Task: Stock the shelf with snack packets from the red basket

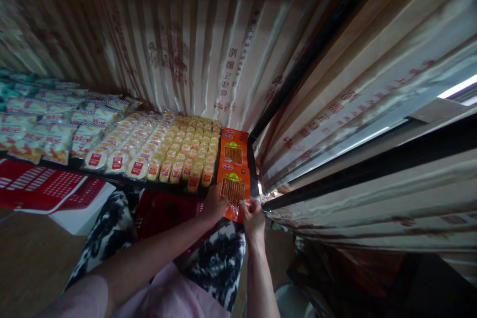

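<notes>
An orange snack packet with a picture of brown sticks on it lies at the right end of a dark shelf. My left hand pinches its near left edge. At its near right corner, my right hand has thumb and fingers closed on the packet's edge. Behind it lies a second orange packet, its near end touching or overlapped by the first. Left of both stand rows of small yellow-wrapped snacks, and beside those, rows of white-wrapped ones.
Bags of snacks fill the shelf's left part. A red basket stands below it at the left, and another red basket is under the shelf by my knees. Pleated printed curtains hang behind and to the right, with a dark pole crossing them.
</notes>
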Motion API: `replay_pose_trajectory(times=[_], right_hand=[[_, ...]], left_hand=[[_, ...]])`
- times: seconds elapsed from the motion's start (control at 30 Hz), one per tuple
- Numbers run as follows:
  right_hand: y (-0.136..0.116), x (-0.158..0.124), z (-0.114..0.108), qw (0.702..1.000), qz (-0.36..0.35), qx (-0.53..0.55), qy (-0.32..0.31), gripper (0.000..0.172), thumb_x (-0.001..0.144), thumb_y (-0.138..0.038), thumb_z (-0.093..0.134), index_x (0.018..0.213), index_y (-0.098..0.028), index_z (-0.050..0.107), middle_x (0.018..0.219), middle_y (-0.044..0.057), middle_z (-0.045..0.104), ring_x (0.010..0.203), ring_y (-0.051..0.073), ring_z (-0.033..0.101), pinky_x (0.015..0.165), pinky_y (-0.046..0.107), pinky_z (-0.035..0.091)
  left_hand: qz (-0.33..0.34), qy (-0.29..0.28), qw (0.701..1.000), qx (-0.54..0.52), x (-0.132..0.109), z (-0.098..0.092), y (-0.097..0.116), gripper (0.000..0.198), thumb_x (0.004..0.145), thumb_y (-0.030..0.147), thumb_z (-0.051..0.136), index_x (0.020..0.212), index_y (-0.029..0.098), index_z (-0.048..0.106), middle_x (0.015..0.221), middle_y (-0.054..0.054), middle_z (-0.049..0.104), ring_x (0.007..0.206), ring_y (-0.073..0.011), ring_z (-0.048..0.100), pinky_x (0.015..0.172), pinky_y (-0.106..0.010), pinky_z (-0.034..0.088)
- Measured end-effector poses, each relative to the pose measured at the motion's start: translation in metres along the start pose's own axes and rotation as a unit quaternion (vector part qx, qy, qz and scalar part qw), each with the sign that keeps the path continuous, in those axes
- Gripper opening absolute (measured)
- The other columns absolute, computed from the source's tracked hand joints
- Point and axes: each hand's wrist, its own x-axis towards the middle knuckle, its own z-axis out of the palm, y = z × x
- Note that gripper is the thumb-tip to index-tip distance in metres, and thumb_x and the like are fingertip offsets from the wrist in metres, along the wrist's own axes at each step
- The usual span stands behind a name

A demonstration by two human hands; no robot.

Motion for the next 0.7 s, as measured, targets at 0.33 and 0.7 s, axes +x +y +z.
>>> replay_pose_trajectory(times=[0.33, 0.7], right_hand=[[0.000, 0.020, 0.015, 0.992, -0.121, 0.027, 0.023, 0.059, 0.079, -0.047, 0.050, 0.127, -0.013, 0.054, 0.122, 0.014, 0.061, 0.107, 0.026, 0.059, 0.095, 0.040, 0.044], [0.001, 0.050, 0.024, 0.982, -0.145, -0.116, 0.033, 0.050, 0.082, -0.037, 0.038, 0.117, -0.010, 0.062, 0.111, 0.016, 0.066, 0.104, 0.028, 0.059, 0.091, 0.042, 0.045]], left_hand=[[0.069, -0.020, 0.993, 0.095, 0.017, 0.015, -0.002, 0.049, 0.066, 0.003, 0.054, 0.113, 0.013, 0.061, 0.130, -0.014, 0.053, 0.127, -0.0272, 0.045, 0.111, -0.037, 0.030], [0.125, -0.009, 0.948, 0.292, 0.038, 0.030, -0.007, 0.055, 0.072, 0.007, 0.051, 0.127, 0.002, 0.052, 0.133, -0.020, 0.051, 0.126, -0.0292, 0.046, 0.109, -0.040, 0.037]])
